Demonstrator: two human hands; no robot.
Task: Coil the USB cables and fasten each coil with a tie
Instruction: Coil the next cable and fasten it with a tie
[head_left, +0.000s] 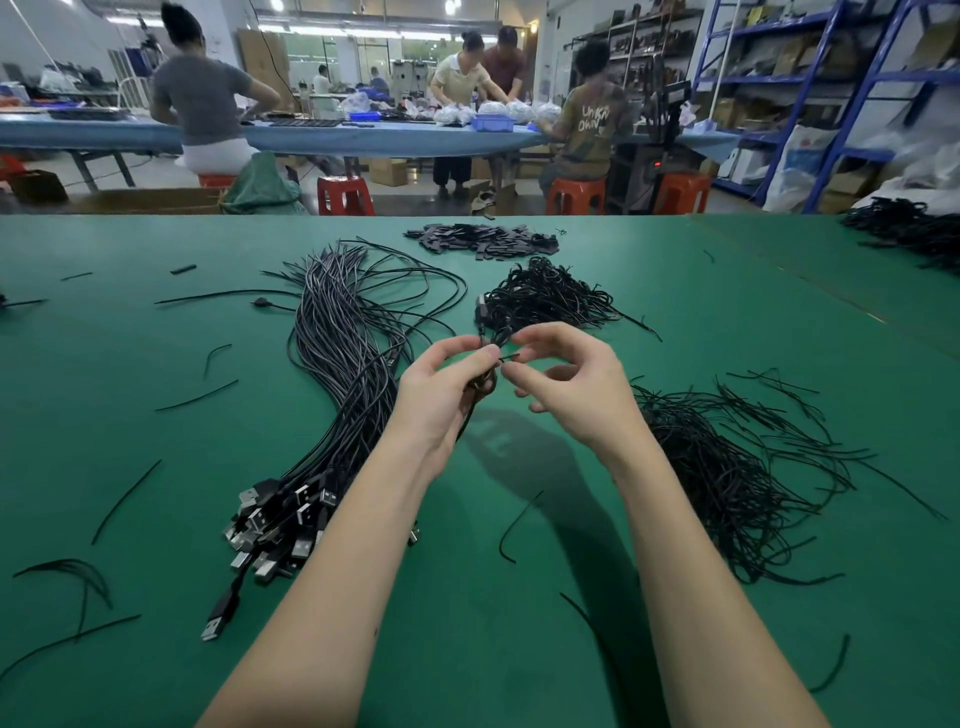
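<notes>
Green table (727, 322): loose cables (343, 364) left, ties (727, 467) right.

The table (675, 322) wears a matt green cover, smooth with a faint sheen. The cables (332, 358) have smooth black plastic jackets that catch the light in grey streaks; their plugs (291, 519) are black plastic with shiny bare-metal ends. The ties (727, 467) look like thin, matt black plastic-coated wire. The coil (485, 382) in the left hand (441, 395) is the same dark, smooth cable. The stools (345, 195) are glossy red plastic.
</notes>
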